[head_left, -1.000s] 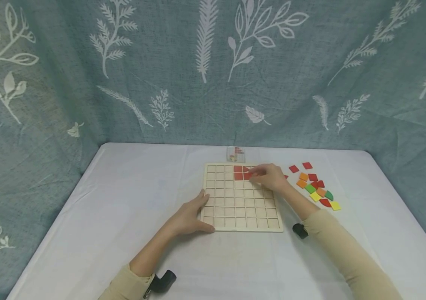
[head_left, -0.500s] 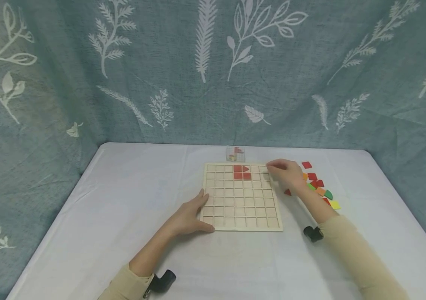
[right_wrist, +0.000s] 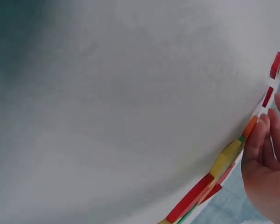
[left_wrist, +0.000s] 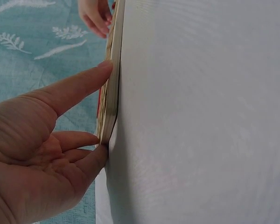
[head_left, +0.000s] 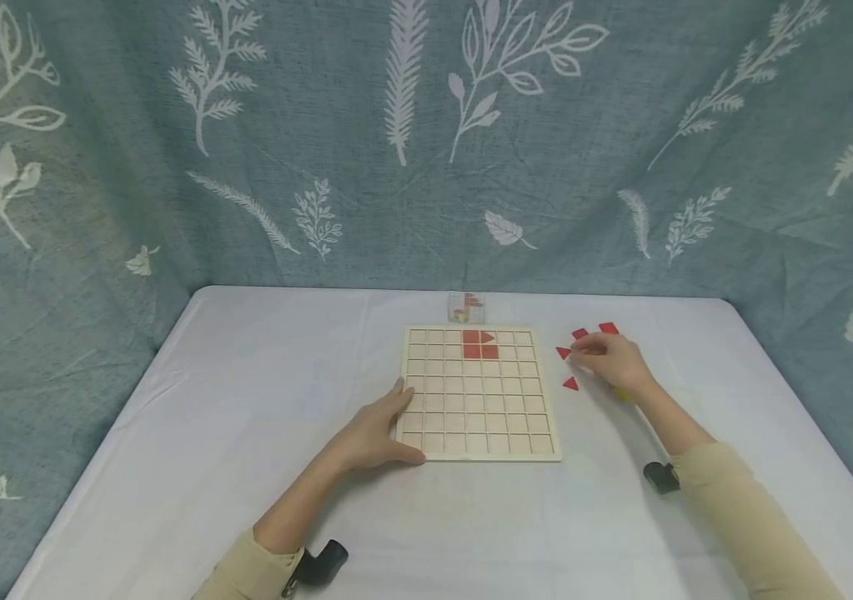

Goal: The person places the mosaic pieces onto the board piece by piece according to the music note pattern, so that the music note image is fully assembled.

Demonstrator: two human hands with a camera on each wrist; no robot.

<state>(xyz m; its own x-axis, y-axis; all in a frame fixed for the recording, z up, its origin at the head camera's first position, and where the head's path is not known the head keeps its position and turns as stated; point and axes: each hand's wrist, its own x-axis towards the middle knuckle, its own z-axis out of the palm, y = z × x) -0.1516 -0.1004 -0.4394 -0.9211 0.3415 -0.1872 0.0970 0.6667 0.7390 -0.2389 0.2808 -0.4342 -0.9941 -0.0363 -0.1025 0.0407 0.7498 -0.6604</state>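
Observation:
A pale wooden grid board lies on the white table. In its upper rows sit red squares and one red triangle. My left hand braces the board's near left corner, straight thumb at the front edge and fingers against the left side. The left wrist view shows the thumb on the board's edge. My right hand is over the loose pieces, close to a red triangle. In the right wrist view its fingers are beside an orange piece, thumb apart; no held piece shows.
Another loose red triangle lies right of the board. Red squares show behind my right hand, and a yellow piece peeks out below it. The hand hides more pieces. A small patterned card lies behind the board.
My right hand has left the red triangle in the grid and moved right, to the loose pieces. My left hand stays at the board's corner.

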